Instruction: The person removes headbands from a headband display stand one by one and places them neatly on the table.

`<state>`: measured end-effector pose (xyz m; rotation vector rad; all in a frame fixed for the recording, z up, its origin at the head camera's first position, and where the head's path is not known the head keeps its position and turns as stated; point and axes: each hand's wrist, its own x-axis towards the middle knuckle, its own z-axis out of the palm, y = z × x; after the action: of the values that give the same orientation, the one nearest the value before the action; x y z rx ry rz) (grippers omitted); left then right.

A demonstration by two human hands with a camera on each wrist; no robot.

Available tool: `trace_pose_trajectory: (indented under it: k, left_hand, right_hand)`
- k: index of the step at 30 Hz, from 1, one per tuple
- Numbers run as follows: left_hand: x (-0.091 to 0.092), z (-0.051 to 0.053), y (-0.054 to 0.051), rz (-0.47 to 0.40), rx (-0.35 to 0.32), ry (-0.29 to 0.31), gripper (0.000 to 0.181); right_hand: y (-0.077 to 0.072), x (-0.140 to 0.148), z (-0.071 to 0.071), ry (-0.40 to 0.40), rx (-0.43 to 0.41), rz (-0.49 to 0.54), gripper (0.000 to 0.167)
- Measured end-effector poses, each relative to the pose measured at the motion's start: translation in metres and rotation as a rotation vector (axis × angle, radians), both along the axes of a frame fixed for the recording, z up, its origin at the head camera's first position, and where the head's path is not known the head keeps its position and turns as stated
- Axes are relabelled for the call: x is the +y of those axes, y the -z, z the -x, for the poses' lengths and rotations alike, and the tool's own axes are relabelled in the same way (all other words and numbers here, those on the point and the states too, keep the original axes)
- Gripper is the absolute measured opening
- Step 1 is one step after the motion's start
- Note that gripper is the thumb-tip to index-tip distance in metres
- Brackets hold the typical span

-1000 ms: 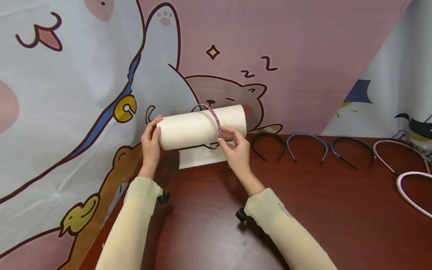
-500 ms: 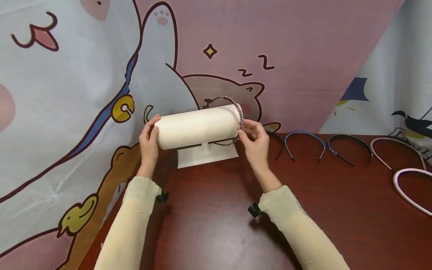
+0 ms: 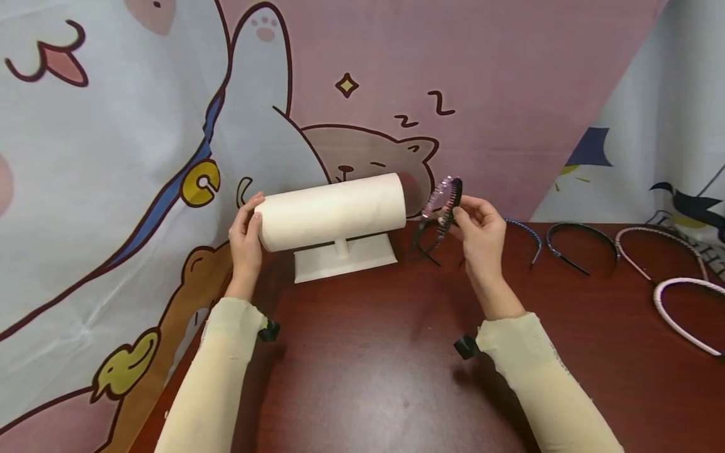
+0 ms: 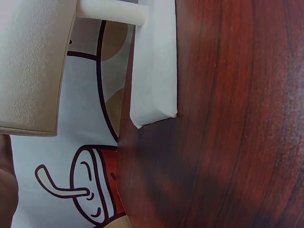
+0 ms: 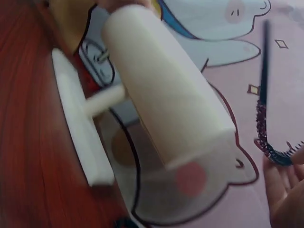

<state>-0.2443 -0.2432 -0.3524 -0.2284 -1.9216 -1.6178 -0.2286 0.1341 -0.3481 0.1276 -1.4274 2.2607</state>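
Note:
A white T-shaped display stand (image 3: pixel 334 214) has a thick padded roll on a flat base. My left hand (image 3: pixel 246 245) grips the roll's left end, thumb in front. To the right of the roll, my right hand (image 3: pixel 486 242) pinches a headband (image 3: pixel 449 211) with pink sparkling stones and dark inner teeth. It is held in the air, apart from the roll. The right wrist view shows the headband's stones (image 5: pixel 261 123) and the right hand (image 5: pixel 285 194) at the edge. In the left wrist view the stand's base (image 4: pixel 154 71) rests on the table, with little of the left hand visible.
Several headbands lie along the table's back right: a blue one (image 3: pixel 527 233), a dark one (image 3: pixel 583 228), a pale pink one (image 3: pixel 659 233) and a white one (image 3: pixel 664 314). A cartoon cloth (image 3: pixel 510 94) hangs behind the reddish-brown table (image 3: pixel 362 365).
My right hand has slid the sparkling headband rightward along the roll and off its right end, turning it. My left hand has stayed on the left end.

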Motion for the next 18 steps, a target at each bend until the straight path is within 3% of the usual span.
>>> trace_pose_trajectory:
  k: [7,13,18]
  left_hand:
    - [0.0,-0.002,-0.001,-0.008,0.001,0.0,0.034]
    - [0.001,-0.001,0.0,-0.01,0.006,-0.005,0.034]
    - [0.001,-0.001,0.0,-0.011,0.022,0.002,0.034]
  right_hand:
    - [0.007,0.048,-0.01,-0.074,-0.107,-0.182,0.014]
    - [0.019,0.097,-0.015,-0.089,-0.136,-0.324,0.018]
    - [0.023,0.138,-0.022,0.003,-0.255,-0.6,0.025]
